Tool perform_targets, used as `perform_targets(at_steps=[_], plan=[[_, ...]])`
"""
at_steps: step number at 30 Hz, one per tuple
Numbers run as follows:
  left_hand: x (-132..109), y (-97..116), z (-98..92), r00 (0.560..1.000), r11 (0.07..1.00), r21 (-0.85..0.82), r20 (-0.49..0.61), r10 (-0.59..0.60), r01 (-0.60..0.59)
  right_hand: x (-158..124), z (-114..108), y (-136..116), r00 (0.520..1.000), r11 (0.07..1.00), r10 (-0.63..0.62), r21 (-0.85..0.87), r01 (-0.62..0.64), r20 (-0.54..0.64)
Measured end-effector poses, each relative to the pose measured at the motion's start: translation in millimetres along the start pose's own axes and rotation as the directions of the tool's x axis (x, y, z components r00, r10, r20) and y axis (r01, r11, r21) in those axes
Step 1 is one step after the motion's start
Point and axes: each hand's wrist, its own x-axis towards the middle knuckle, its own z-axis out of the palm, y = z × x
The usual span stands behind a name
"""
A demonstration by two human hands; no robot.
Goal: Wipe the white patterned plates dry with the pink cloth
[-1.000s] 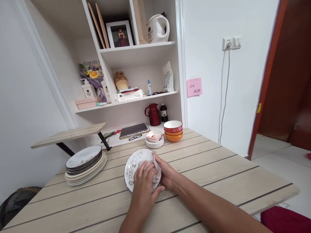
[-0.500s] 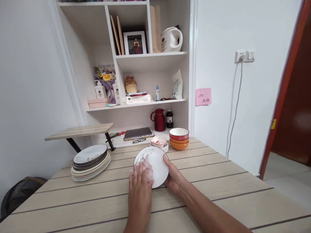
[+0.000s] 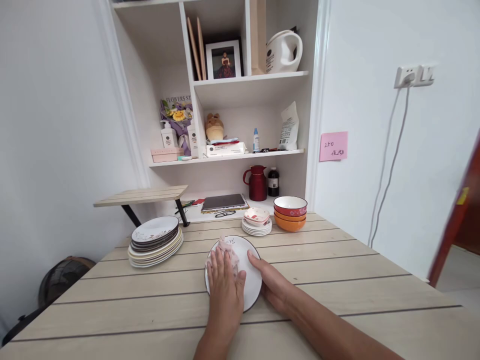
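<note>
My right hand point(image 3: 276, 286) grips the right edge of a white plate point(image 3: 250, 290) with a dark rim, thumb on top and fingers beneath. A pale pink cloth point(image 3: 227, 245) lies on the plate's upper left part. Flat over that cloth is my left hand point(image 3: 225, 287), its fingers stretched out and pressing it against the plate. Part of the cloth is hidden under the fingers. A patterned area shows near the plate's far edge. The plate is over the wooden table; I cannot tell whether it touches the tabletop.
To the left stands a stack of plates point(image 3: 155, 242) beside a small raised shelf point(image 3: 142, 195). Behind my hands are small dishes point(image 3: 257, 227) and stacked bowls point(image 3: 290, 220). A red jug point(image 3: 257, 184) and a laptop-like flat dark object point(image 3: 224, 201) sit in the shelving niche.
The view has turned slightly left. The plate sits lower in the picture, and my left hand with the cloth has slid toward the plate's far edge. My right hand keeps its grip.
</note>
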Motion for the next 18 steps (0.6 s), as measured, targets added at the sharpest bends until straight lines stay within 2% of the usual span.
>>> perform_targets(at_steps=[5, 8, 14, 18], plan=[[4, 8, -2.5, 0.987, 0.986, -0.064, 0.016, 0.158, -0.156, 1, -1, 2, 0.988, 0.999, -0.048, 0.027, 0.044, 0.146], [4, 17, -6.8, 0.965, 0.959, -0.125, 0.029, 0.26, -0.254, 5, -1, 5, 0.983, 0.996, -0.057, 0.083, 0.043, 0.176], [10, 25, -13.1, 0.931, 0.924, -0.231, 0.132, 0.34, -0.304, 17, -3, 6, 0.995, 0.969, -0.034, 0.247, 0.01, 0.093], [9, 27, -17.6, 0.898, 0.905, -0.237, 0.187, 0.399, -0.352, 25, -18, -4, 1.0, 0.943, -0.008, 0.332, 0.002, 0.016]])
